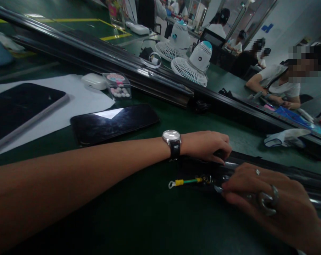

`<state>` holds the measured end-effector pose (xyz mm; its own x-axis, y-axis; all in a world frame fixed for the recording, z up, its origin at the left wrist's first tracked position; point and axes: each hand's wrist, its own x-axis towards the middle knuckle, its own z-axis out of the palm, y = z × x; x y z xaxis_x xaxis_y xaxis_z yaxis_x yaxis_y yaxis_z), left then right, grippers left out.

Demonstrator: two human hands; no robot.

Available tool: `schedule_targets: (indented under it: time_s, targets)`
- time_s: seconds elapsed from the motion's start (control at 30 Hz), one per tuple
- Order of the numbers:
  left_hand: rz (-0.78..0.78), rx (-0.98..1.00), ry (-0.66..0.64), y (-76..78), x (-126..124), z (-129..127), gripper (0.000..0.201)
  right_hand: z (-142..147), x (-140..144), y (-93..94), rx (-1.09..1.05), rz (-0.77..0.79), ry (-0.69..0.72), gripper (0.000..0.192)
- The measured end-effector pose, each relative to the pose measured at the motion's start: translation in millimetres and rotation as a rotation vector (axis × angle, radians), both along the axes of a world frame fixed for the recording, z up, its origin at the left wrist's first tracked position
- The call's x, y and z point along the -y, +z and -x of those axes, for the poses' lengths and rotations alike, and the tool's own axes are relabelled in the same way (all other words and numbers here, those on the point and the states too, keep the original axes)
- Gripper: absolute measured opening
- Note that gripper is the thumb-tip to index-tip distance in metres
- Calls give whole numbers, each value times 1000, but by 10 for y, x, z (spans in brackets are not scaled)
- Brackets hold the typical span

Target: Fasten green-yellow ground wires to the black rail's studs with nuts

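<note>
My left hand (209, 145), with a watch (171, 135) on its wrist, has its fingers curled over the end of a long, shiny black bar (258, 160) lying on the table. My right hand (274, 202), wearing rings, is closed in a pinch just above the same bar. What its fingertips hold is hidden; a bit of something clear and shiny shows beside them. From that spot a short green wire (190, 181) with yellow sleeves sticks out to the left, ending in a metal ring terminal (172, 184).
Left of my hands lie a phone (115, 124), a tablet-like device (22, 106) on white paper (77, 90), a white case (93, 81) and a clear sweets box (119, 86). A long black rail (101, 58) crosses behind. White fans (193, 65) and several people stand or sit beyond.
</note>
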<state>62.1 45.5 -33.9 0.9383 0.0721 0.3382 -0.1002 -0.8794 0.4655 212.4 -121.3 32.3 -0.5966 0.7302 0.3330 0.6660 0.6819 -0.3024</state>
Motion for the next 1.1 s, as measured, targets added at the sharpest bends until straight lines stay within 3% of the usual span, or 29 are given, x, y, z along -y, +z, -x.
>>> schedule_targets:
  time_s: [0.1,0.2,0.27,0.47,0.6,0.87,1.0,1.1]
  targets:
    - [-9,-3,-35,7,-13,10,16,-90,-42,37,102,19,81,12]
    - [7,2,-64,10,-23,19,25,-190,-85,141,262,27,256,30]
    - [10,20,-58,5,-22,18,27,-216,-83,201,258,9,262,31]
    - [10,31,1,-2,4,1,18,-73,21,184,99,-23,32,10]
    - [12,27,25,2,11,-5,14,12,44,109,38,-32,-85,11]
    - [-34,21,19,-5,23,-13,8,106,23,53,44,-102,-138,18]
    - [-22,4,1,4,19,-4,9,91,7,61,31,-81,-73,14]
    - [9,-3,-19,3,6,5,15,0,-33,126,92,-37,136,9]
